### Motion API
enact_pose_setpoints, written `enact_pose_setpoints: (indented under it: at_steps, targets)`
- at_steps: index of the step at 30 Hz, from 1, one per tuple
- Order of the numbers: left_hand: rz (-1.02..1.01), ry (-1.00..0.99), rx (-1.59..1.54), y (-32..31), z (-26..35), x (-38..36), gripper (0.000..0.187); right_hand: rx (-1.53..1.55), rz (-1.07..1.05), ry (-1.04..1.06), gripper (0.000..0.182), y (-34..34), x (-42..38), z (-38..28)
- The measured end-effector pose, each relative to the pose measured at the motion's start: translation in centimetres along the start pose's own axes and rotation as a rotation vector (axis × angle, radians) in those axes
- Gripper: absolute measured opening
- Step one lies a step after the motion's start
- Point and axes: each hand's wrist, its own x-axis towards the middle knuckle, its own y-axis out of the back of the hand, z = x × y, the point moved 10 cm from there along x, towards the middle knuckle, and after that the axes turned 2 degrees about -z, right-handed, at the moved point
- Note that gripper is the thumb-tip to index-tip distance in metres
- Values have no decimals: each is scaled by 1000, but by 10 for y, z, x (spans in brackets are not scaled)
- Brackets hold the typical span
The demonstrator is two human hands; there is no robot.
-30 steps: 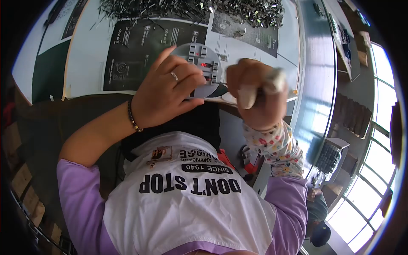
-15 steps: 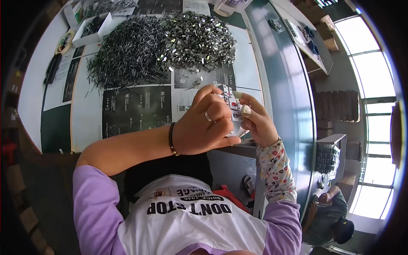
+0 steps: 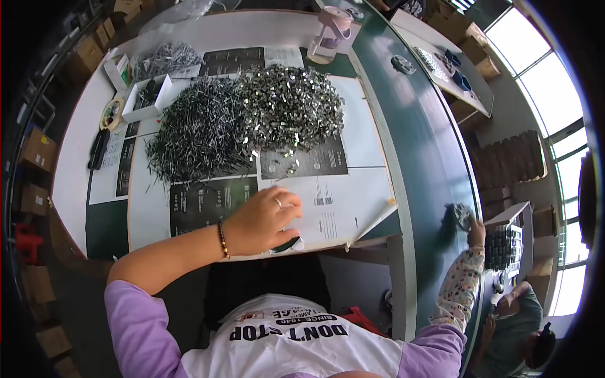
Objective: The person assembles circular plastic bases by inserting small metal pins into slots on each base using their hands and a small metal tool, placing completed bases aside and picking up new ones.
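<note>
My left hand (image 3: 263, 220), with a ring and a beaded bracelet, hovers at the table's front edge. Its fingers are loosely bent, with the thumb apart, and no object shows in them. Below the thumb lies a small white scrap (image 3: 297, 244). Far to the right, over the green belt, my right hand (image 3: 477, 234) has its fingers on the edge of a dark grey, roundish part (image 3: 462, 217). Blur hides the part's details. Ahead of my left hand are a heap of thin dark pins (image 3: 201, 123) and a heap of shiny metal clips (image 3: 293, 107).
Another grey part (image 3: 403, 64) sits farther up the belt (image 3: 419, 151). At the table's back are a pink-lidded jug (image 3: 331, 36) and a white box (image 3: 146, 99). Tape (image 3: 111, 114) and a black tool (image 3: 99, 149) lie left. A co-worker (image 3: 520, 327) sits at the lower right.
My hands were together, holding a small part with white and red on it. They have separated: my right hand went right to the belt, my left stayed over the table with fingers loosened.
</note>
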Motion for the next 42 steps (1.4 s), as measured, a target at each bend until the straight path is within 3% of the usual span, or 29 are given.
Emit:
enact_pose_setpoints:
  at_steps: [2,5,7,8,9,11,13,14,17,19,22,25,27,28,31,34,36,38,40,42]
  targets:
    - [-113,-12,98,-17,-3,2,28,-513,193,-235,21,31,-40,-21]
    - [-40,30,32,-21,-6,38,27,-475,398,-131,27,53,-59,-144]
    - [-16,40,2,-32,-2,60,27,94,312,70,22,24,-36,-219]
    - [-6,17,-109,-41,5,64,26,259,159,171,21,-4,-21,-262]
    - [11,-3,-214,-46,11,66,25,199,1,128,19,-34,-1,-287]
    - [-37,-21,-199,-36,31,56,20,166,-89,470,21,-77,19,-365]
    - [-21,46,-119,-7,34,37,15,-228,-26,548,25,-105,60,-391]
    - [34,159,-99,7,25,21,12,-231,38,497,27,-108,83,-401]
    - [183,431,91,35,0,-47,12,-255,136,396,31,-129,179,-410]
    - [241,577,126,34,-12,-75,13,-350,169,359,43,-149,247,-420]
    - [237,595,174,31,-10,-73,13,-425,231,376,48,-170,320,-444]
    - [263,654,214,30,-18,-75,13,-704,205,343,59,-198,380,-458]
    - [247,706,181,29,-22,-82,13,-805,245,365,66,-225,448,-426]
    - [260,740,212,31,-25,-85,13,-781,127,290,65,-229,459,-417]
    - [246,727,175,29,-25,-82,12,-644,89,225,53,-232,454,-404]
    - [244,703,167,27,-24,-82,12,-788,151,396,44,-218,429,-411]
    - [271,671,183,31,-22,-80,12,-1075,142,553,30,-232,416,-414]
    - [271,612,147,34,-18,-73,11,-896,140,512,28,-210,364,-426]
    - [288,575,121,36,-13,-72,11,-979,166,657,30,-225,354,-393]
    - [343,527,112,39,-9,-75,10,-1086,150,836,35,-221,270,-414]
